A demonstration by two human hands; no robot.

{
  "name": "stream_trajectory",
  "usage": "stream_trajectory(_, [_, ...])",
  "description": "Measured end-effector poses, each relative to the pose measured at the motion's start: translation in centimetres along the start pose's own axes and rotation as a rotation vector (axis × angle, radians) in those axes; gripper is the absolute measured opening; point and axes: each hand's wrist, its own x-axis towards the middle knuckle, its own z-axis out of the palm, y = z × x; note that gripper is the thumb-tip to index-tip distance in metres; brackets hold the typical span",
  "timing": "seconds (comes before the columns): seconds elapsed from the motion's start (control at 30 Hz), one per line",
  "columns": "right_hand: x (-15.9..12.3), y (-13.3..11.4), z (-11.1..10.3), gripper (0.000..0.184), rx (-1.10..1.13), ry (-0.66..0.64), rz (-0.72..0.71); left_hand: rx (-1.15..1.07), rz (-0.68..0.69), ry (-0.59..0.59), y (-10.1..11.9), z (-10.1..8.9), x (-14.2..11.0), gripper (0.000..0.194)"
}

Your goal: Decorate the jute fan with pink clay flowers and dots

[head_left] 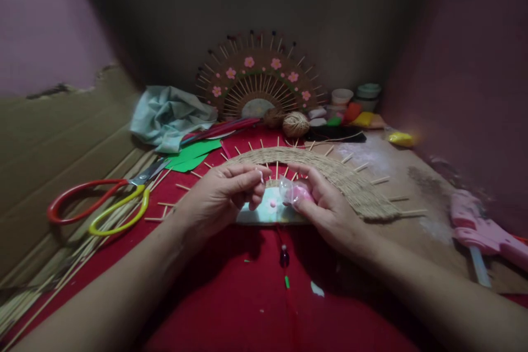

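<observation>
Red-and-yellow scissors point(143, 176) are lying left of the left hand point(220, 192), which is pinching a tiny pale piece point(260, 176) above the woven fan point(363, 190). Beside it, the right hand point(328, 209) is gripping a clear bag point(287, 189) of pink material point(302, 194); a loosening pinch could drop the piece among the sticks point(278, 169).

Clear glossy plastic packet point(287, 191); rough woven fibre fan point(358, 190); matt crumpled cloth point(171, 115).

Red cloth point(198, 302) open nearside beside beaded cord point(284, 256); scissors point(132, 182) left, spokes point(249, 146) ahead obstruct.
</observation>
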Motion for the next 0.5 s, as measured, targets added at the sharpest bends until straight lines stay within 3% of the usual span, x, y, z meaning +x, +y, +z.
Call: stream_trajectory(0.5, [-0.17,-0.49,-0.07,0.045,0.118,-0.032,-0.013,0.085,-0.019,-0.014,-0.01,-0.08,-0.02,0.008])
